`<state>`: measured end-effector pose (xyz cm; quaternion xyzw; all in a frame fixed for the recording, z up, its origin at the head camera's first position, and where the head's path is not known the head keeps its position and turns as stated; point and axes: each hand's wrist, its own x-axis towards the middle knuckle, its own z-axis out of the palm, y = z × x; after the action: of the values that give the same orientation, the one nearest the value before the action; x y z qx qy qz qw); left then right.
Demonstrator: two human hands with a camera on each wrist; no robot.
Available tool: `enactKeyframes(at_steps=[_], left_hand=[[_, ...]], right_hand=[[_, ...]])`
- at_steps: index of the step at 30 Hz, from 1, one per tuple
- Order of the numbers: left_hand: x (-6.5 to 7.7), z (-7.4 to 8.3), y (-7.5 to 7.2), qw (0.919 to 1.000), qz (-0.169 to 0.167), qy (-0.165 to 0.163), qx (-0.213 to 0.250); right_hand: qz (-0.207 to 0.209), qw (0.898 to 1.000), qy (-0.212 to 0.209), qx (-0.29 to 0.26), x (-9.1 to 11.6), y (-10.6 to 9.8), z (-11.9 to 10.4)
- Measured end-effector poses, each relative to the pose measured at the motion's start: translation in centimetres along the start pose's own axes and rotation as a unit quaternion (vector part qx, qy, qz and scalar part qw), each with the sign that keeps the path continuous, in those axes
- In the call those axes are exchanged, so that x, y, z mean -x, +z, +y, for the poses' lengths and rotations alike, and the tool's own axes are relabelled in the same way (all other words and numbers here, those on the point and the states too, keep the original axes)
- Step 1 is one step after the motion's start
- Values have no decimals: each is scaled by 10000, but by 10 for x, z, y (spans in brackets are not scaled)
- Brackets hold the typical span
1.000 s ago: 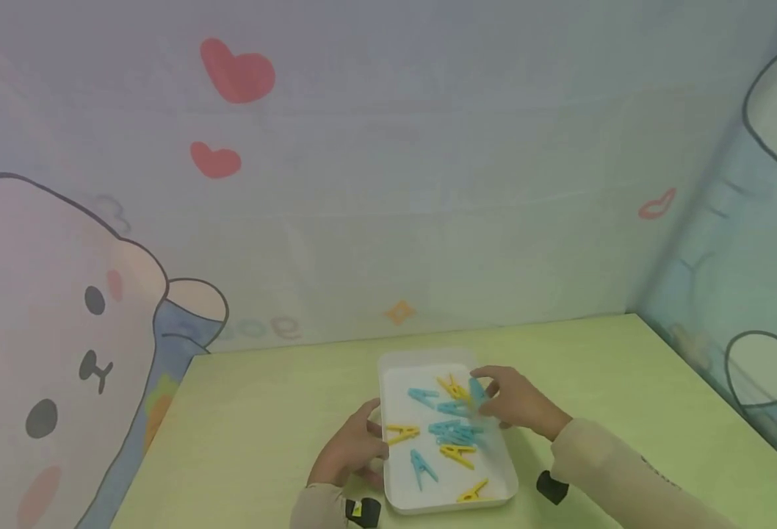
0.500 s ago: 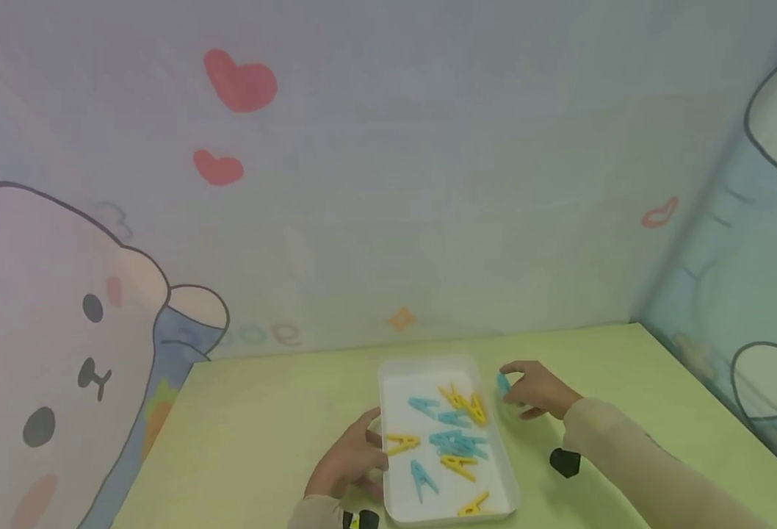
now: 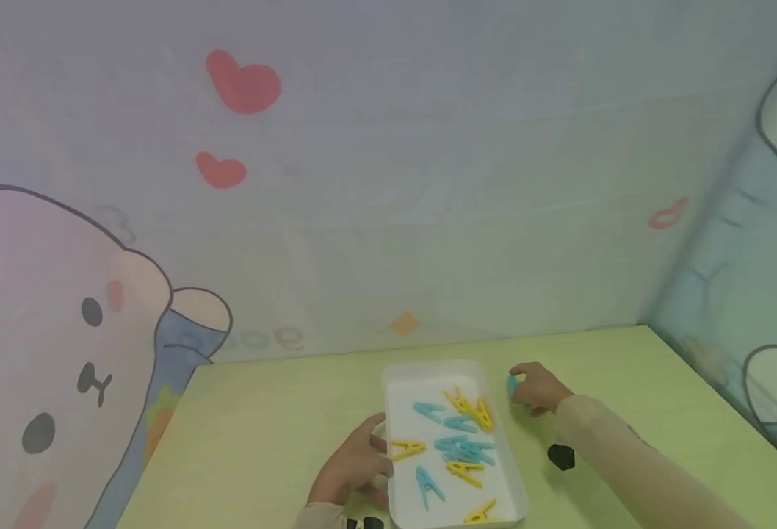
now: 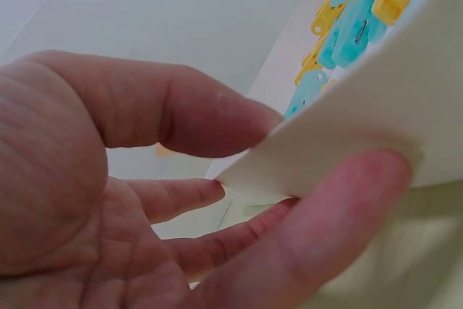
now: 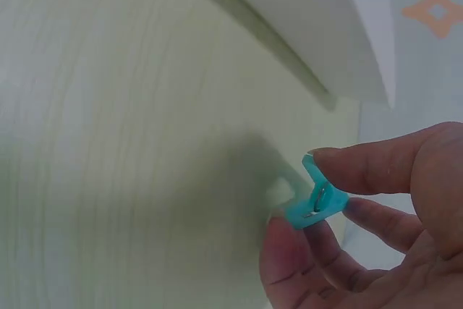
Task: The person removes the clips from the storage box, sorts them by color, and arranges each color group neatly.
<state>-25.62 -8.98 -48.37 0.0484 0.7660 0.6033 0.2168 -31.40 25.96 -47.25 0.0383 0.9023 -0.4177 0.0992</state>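
Note:
My right hand (image 3: 539, 389) is just right of the tray's far end in the head view. Between its thumb and fingers it pinches a light-blue clothespin (image 5: 315, 200), close over the table in the right wrist view. My left hand (image 3: 355, 463) rests against the near-left side of the white tray (image 3: 388, 389). Seen from the left wrist, its thumb tip meets the tray's rim while its other fingers (image 4: 362, 200) touch the outer wall. Light-blue clothespins (image 3: 428, 485) and yellow clothespins (image 3: 407, 449) lie scattered inside the tray, some overlapping in the middle.
A pale green table (image 3: 263, 426) carries the tray. Behind it stands a printed cloth backdrop (image 3: 461, 220) with hearts and a cartoon bear. A black object (image 3: 562, 457) sits beneath the right forearm.
My right hand has moved out of the tray to the right, carrying the light-blue clothespin over the table, and dropped lower. My left hand stays against the tray.

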Motion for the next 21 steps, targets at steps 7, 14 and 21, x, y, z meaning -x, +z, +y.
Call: enactKeyframes(at_steps=[7,14,21], left_hand=[[0,1,1,10000,50,43,33],[-1,3,3,9999,49,111,-27],[2,2,1,9999,110,50,-53]], right_hand=[[232,9973,-206,671,-12,8,12],[274,9944,-330,966,-15,6,14],[231,9932,-327,1093,-11,6,8]])
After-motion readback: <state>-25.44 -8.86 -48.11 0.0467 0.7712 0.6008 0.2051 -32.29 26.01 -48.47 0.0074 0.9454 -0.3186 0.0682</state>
